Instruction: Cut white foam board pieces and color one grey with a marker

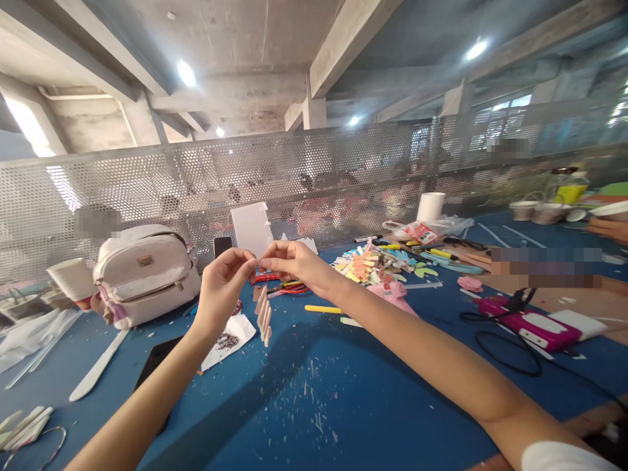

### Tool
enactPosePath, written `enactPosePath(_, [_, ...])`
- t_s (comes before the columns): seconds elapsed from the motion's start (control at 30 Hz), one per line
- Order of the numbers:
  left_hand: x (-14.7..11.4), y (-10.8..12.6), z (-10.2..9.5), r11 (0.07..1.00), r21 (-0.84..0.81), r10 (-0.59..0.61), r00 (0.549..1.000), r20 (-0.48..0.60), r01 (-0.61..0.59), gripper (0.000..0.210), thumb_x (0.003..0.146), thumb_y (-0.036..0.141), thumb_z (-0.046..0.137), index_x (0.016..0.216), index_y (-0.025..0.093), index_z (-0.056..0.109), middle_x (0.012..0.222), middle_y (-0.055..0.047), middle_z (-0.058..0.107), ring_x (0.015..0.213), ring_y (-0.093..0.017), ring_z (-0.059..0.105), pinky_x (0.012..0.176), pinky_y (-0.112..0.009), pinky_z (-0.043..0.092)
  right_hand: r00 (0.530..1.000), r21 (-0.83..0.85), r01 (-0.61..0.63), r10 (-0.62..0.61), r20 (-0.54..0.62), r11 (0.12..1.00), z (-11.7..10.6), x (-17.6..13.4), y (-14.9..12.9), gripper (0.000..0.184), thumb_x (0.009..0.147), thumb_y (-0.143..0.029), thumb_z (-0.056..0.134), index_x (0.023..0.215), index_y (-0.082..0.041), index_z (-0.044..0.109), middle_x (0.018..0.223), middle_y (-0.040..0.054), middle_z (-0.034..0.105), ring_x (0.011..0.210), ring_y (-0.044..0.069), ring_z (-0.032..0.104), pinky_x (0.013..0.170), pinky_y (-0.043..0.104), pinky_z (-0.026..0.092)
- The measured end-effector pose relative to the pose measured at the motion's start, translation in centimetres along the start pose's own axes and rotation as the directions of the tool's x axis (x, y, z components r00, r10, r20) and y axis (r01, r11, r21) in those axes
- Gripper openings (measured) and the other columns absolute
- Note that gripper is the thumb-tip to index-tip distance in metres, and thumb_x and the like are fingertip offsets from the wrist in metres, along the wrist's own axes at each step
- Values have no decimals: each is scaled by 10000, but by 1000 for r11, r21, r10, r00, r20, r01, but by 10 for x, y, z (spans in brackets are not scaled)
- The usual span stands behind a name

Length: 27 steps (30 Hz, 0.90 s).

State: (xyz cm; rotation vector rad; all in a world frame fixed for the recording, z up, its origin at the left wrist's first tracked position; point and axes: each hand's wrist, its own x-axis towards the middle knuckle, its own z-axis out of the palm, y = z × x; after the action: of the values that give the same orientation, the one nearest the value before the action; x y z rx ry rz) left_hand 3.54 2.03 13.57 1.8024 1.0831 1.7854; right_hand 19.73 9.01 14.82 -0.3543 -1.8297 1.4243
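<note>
My left hand [226, 282] and my right hand [293, 261] meet in front of me, raised above the blue table. Thumb and fingers of both are pinched together at the fingertips. Whatever is between them is too small to make out. Just below the hands is a row of small pale pink slats [263, 315]; I cannot tell whether it hangs from the fingers or rests on the table. Behind my left wrist lies a white paper [234, 337] with a little heap of dark bits on it.
A white backpack [147, 275] stands at left, near paper cups [72, 281] and a white plastic knife [98, 366]. A dark phone [157, 366] lies under my left forearm. Right of my hands are colourful paper scraps [363, 265], a pink glue gun [390, 294] and a magenta device [532, 322] with a black cable.
</note>
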Motion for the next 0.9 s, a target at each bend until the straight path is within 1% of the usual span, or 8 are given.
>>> enactPosePath(0.2, [-1, 1, 0, 998, 48, 37, 999, 7, -37, 147, 873, 301, 680, 817, 176, 625, 736, -3, 598, 658, -125, 543, 641, -247, 447, 999, -8, -21, 21, -34, 1000, 2, -1, -3, 319, 694, -408, 846, 790, -170, 657, 738, 4, 647, 555, 80, 406, 511, 252, 326])
enactPosePath(0.37, [-1, 1, -1, 998, 56, 34, 999, 11, -34, 148, 869, 299, 684, 806, 178, 625, 713, 5, 581, 656, -123, 536, 631, -240, 445, 998, -33, -23, 22, -52, 999, 2, -1, -3, 318, 688, -405, 853, 783, -165, 666, 707, -2, 645, 540, 77, 397, 507, 255, 316])
enactPosePath(0.53, [0, 0, -2, 1000, 30, 5, 1000, 10, -5, 144, 868, 297, 686, 812, 173, 637, 717, 5, 588, 659, -114, 547, 633, -226, 456, 999, -48, -17, 15, -48, 999, 1, -1, -1, 280, 701, -368, 847, 799, -163, 683, 719, 3, 660, 569, 85, 453, 518, 253, 324])
enactPosePath(0.77, [2, -4, -1, 999, -8, -33, 999, 9, 33, 145, 857, 293, 699, 805, 170, 642, 705, 13, 584, 635, -95, 540, 613, -203, 450, 1000, -66, -4, 3, -15, 998, -2, 2, 4, 236, 731, -337, 829, 836, -162, 710, 776, 25, 693, 641, 109, 549, 576, 264, 395])
enactPosePath(0.9, [2, -4, -2, 998, -25, -52, 999, 15, 53, 150, 850, 296, 703, 803, 168, 641, 702, 16, 580, 632, -91, 537, 608, -197, 445, 1000, -87, -3, 2, -5, 996, -1, 1, 3, 189, 789, -317, 785, 864, -158, 715, 808, 37, 704, 659, 112, 565, 564, 256, 393])
